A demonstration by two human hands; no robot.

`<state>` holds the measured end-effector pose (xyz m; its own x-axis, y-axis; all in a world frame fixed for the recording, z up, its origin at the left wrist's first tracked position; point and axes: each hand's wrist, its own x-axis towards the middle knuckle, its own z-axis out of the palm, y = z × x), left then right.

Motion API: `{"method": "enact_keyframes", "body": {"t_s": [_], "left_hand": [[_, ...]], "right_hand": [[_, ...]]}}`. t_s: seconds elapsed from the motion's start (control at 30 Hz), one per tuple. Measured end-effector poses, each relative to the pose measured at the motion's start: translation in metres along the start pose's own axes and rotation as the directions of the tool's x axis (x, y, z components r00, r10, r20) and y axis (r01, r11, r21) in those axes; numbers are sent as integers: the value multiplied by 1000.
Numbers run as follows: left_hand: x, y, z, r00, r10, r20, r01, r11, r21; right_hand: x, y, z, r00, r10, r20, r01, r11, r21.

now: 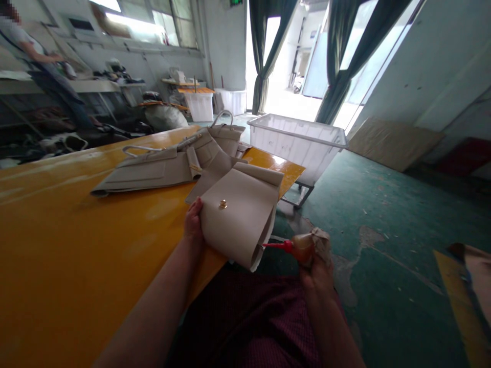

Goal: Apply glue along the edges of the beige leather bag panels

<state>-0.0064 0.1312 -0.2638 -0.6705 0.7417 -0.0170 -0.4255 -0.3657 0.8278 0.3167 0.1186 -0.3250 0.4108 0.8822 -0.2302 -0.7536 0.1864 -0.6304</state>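
A left hand [194, 222] closes around the edge of a curled cream leather panel [240, 220], lifting it at the near edge of a glossy yellow counter [76, 245], with a small gold stud [223, 204] showing on its upper face. A right hand [316, 278] is wrapped around an amber squeeze bottle [302, 248], a scrap of pale cloth [321, 241] bunched at its end. The bottle's red nozzle [278, 247] points at the panel's lower edge, its tip just beside the leather. Dark red checked clothing [245, 322] fills the space beneath both hands.

Farther along the counter lie two more cream leather bag pieces [146, 171], [224, 140], each with a looped handle [138, 150], [222, 118]. Beyond the counter's end, a white plastic bin [297, 145] stands on a metal frame on a worn green floor [383, 214], and a flat board [395, 143] leans against the right wall. At far left, a person [49, 66] stands at a cluttered workbench [65, 85]. Two more white bins [198, 106], [230, 101] sit in the background near a bright doorway hung with dark green curtains [345, 56].
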Motion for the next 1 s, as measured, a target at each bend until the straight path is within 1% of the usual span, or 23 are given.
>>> {"method": "enact_keyframes", "body": {"t_s": [0.07, 0.17, 0.2, 0.3, 0.43, 0.5, 0.57, 0.67, 0.83, 0.93, 1.0], "left_hand": [[-2, 1, 2, 999, 17, -42, -15, 1000, 27], [-3, 2, 4, 999, 29, -40, -28, 999, 38], [-3, 1, 4, 999, 24, -32, -23, 999, 34], [-2, 0, 4, 1000, 3, -17, -3, 1000, 18], [-3, 0, 5, 1000, -9, -26, 9, 1000, -6], [-5, 1, 7, 999, -5, -33, 4, 1000, -20], [-7, 2, 9, 1000, -2, -31, 1, 1000, -19], [-8, 4, 11, 999, 11, -33, -12, 1000, -7], [-8, 4, 11, 998, 31, -47, -32, 999, -4], [-8, 4, 11, 999, 25, -47, -24, 1000, 4], [-7, 3, 11, 999, 26, -43, -26, 1000, 0]], "right_hand": [[1, 4, -5, 1000, -19, 23, 19, 1000, -4], [3, 8, -16, 989, 46, 139, -44, 999, -22], [4, 9, -19, 986, 67, 155, -62, 997, -41], [7, 13, -25, 990, 90, 112, -82, 994, -76], [6, 14, -22, 990, 139, 3, -139, 990, -22], [3, 12, -19, 985, 174, 2, -174, 985, -6], [1, 8, -16, 982, 187, 40, -187, 982, 8], [-3, 1, -9, 989, 124, 77, -125, 992, 5], [-7, -11, 6, 989, -33, 144, 51, 991, -122], [-10, -16, 13, 987, -101, 124, 119, 981, -153], [-13, -16, 16, 988, -139, 64, 147, 980, -137]]}}
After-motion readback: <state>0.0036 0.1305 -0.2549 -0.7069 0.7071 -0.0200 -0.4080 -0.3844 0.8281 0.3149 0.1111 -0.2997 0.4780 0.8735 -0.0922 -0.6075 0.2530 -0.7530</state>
